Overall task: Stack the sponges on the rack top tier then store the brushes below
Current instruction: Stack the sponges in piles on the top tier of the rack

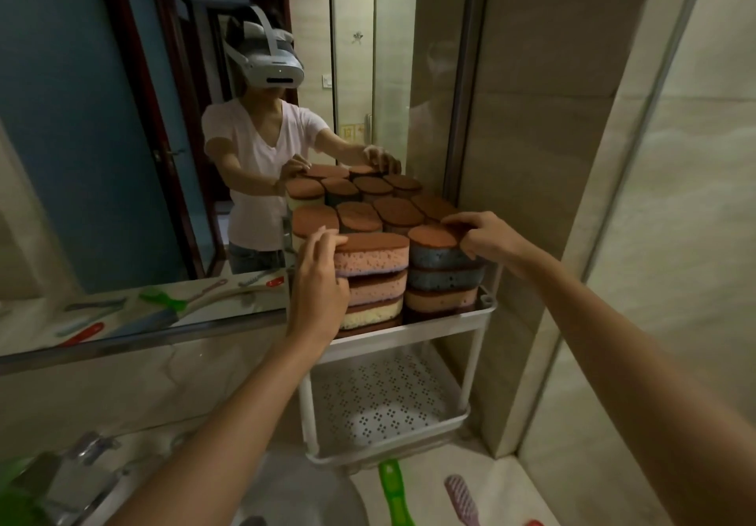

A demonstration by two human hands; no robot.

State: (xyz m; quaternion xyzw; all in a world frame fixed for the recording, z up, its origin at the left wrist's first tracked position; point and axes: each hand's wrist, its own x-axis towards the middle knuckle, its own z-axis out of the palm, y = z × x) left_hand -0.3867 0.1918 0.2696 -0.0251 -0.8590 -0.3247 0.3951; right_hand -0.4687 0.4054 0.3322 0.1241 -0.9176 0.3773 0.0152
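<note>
A white two-tier rack (413, 331) stands against the mirror. Its top tier holds several stacks of brown-topped sponges. My left hand (317, 280) grips the left end of the top pink sponge (374, 253) of the front left stack. My right hand (482, 235) holds the top blue sponge (437, 249) of the front right stack, fingers curled over its right end. The perforated lower tier (384, 398) has nothing on it. A green brush (392, 488) and a pink brush (462, 499) lie on the counter in front of the rack.
The mirror (122, 157) behind the rack reflects a person, the sponges and more brushes. A chrome tap (82, 472) and the basin (302, 497) are at the bottom left. A tiled wall (572, 157) closes in the right side.
</note>
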